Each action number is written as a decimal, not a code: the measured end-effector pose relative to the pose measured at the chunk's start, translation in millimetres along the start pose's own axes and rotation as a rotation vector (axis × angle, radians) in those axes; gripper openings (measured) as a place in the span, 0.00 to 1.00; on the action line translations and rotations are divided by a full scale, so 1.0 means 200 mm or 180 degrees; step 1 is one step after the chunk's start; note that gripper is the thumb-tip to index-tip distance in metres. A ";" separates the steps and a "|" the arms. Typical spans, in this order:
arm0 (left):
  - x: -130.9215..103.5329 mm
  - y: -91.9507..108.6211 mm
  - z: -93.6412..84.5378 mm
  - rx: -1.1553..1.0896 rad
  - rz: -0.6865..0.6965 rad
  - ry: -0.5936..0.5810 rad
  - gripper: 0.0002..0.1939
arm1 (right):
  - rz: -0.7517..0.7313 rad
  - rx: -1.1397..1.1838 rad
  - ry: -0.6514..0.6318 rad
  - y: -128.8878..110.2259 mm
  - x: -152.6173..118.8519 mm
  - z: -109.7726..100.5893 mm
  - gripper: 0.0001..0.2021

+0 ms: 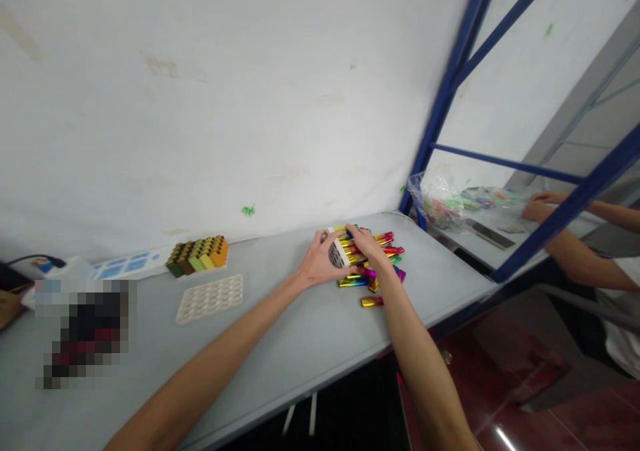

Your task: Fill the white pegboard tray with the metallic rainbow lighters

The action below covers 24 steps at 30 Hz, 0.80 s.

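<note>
Left hand: wrapped around a white perforated holder [338, 254], thumb at its far side and fingers along its near edge; the left hand [316, 263] looked closed on it.
Right hand: the right hand [366, 242] curved over the shiny tubes [355, 250], fingers bent; whether it pinched one could not be told.
White perforated holder: between the hands, tilted, with tubes against its right side.
Loose tubes: gold, red, green, blue and purple, strewn beneath and just right of the right hand, one gold tube [371, 302] nearer the body.
White rack: a flat white rack [213, 299] with rows of holes, left of the left hand on the grey table [280, 328].
Coloured block cluster: the block cluster [197, 256] stood farther left, behind the rack.
Co-worker's hands: well right of both hands, beyond the blue frame [443, 104].
Handling: the tubes seemed light, stiff and slippery, best held mid-length; the holder seemed rigid and light, best gripped by opposite edges, clear of its holes.
</note>
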<state>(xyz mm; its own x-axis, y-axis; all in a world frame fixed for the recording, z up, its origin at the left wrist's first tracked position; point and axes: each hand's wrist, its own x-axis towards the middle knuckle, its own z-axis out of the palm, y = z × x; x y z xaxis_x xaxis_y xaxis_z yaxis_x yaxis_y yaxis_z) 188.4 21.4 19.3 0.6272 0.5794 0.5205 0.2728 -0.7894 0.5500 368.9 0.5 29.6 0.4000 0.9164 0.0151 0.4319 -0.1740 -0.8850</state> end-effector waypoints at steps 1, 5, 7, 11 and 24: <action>0.00 0.00 0.00 0.0004 -0.0005 -0.0011 0.47 | 0.0086 0.0041 0.0042 0.00 0.00 0.00 0.30; 0.00 0.00 0.00 -0.0028 -0.0003 -0.0019 0.46 | 0.0093 0.0355 0.0119 0.01 0.02 0.00 0.24; -0.01 -0.01 0.02 -0.0061 0.0018 0.0001 0.46 | 0.0017 0.0428 0.0148 0.02 0.03 0.00 0.23; -0.01 -0.03 0.04 -0.0136 -0.0033 0.0021 0.46 | -0.0037 0.0371 0.0146 0.03 0.03 0.00 0.22; -0.03 -0.05 0.06 -0.0264 -0.0150 0.0001 0.42 | -0.0422 0.0059 0.0131 0.05 0.06 -0.01 0.14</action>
<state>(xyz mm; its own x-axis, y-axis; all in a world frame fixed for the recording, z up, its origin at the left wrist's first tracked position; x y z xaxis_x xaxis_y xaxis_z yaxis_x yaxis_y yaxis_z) 191.2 22.3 2.5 0.6149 0.6155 0.4930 0.2405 -0.7418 0.6260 379.9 9.5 22.7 0.3735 0.9152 0.1511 0.4683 -0.0453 -0.8824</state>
